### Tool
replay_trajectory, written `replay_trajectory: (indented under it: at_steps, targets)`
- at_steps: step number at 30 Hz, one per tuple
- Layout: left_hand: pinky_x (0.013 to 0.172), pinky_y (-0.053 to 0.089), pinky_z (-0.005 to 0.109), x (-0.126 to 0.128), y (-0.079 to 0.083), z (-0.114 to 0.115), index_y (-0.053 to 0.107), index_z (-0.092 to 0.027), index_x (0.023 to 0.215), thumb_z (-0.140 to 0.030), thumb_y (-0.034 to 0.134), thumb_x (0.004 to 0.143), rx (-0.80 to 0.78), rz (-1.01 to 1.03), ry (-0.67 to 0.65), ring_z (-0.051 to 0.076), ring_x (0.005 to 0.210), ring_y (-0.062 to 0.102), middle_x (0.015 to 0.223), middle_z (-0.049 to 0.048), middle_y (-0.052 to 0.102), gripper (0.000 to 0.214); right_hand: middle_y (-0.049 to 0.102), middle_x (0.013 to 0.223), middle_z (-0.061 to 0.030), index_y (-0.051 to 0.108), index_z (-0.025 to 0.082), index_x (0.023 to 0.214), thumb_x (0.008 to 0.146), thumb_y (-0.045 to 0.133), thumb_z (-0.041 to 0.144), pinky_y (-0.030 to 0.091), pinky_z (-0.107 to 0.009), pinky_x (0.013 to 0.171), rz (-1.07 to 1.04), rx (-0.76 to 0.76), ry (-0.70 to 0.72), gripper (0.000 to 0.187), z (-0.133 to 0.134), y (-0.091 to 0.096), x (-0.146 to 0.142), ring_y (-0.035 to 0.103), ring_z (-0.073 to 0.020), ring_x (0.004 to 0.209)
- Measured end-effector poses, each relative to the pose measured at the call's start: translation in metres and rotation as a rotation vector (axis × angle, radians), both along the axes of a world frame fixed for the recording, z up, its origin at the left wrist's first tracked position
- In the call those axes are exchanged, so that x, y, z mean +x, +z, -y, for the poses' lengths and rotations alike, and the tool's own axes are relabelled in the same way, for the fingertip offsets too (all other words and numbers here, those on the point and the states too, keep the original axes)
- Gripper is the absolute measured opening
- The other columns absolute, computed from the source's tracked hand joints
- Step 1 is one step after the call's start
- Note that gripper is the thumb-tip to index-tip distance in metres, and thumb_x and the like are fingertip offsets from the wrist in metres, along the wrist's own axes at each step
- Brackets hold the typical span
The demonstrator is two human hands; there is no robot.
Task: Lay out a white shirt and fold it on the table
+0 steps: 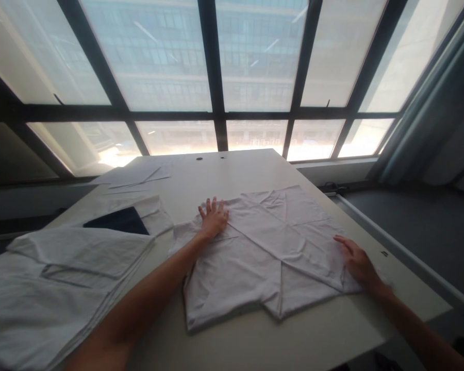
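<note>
A white cloth garment [251, 257], partly folded and creased, lies spread on the white table [232, 178]. My left hand [215, 219] rests flat on its far left part, fingers spread. At the garment's right edge, my right hand [356, 260] touches the fabric with its fingers stretched out and mostly together. Neither hand grips the cloth. Folded layers cross the middle of the garment diagonally, and its exact kind is hard to make out.
A stack of white cloth [81, 263] lies at the left, with a dark flat piece [118, 220] behind it. White paper sheets [135, 175] lie at the far left of the table. Tall windows [216, 56] stand beyond, and a curtain [425, 108] hangs at the right.
</note>
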State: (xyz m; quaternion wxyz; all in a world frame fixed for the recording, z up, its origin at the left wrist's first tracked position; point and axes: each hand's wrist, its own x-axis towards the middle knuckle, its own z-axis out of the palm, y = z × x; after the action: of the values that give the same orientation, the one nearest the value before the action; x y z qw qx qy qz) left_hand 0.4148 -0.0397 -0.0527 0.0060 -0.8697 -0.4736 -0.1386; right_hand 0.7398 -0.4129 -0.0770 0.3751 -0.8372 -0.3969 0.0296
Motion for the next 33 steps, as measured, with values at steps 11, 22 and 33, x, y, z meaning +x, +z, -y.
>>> replay_trajectory:
  at_steps: [11,22,33]
  targets:
    - [0.121,0.014,0.061,0.097,0.003,0.039,0.033,-0.027,0.157,-0.055,0.031,0.104,-0.192,-0.13,-0.651,0.03,0.155,0.016,0.167,0.0086,0.022,0.06,0.056,0.145,-0.016,0.064,0.015,0.131,0.098,0.034,0.048,0.034,-0.048,0.119,0.211,-0.14,0.103,0.055,-0.003,-0.019,-0.004,0.047,-0.0275,0.139]
    - [0.123,0.018,0.052,0.097,-0.012,0.041,0.029,-0.021,0.159,-0.057,0.024,0.105,-0.081,-0.085,-0.678,0.026,0.154,0.021,0.166,0.0093,0.027,0.065,0.032,0.162,-0.0192,0.04,0.008,0.154,0.101,0.029,0.051,0.026,-0.047,0.122,0.334,-0.268,0.264,0.069,-0.106,0.018,-0.038,0.022,-0.0294,0.153]
    - [0.122,0.018,0.055,0.062,-0.011,0.001,0.031,-0.025,0.159,-0.038,0.044,0.101,-0.027,-0.148,-0.361,0.03,0.152,0.023,0.164,0.0102,0.031,0.061,0.035,0.161,-0.017,0.041,0.009,0.152,0.103,0.028,0.027,0.023,-0.048,0.122,0.332,-0.193,0.559,0.054,-0.304,0.036,-0.153,0.025,-0.0275,0.152]
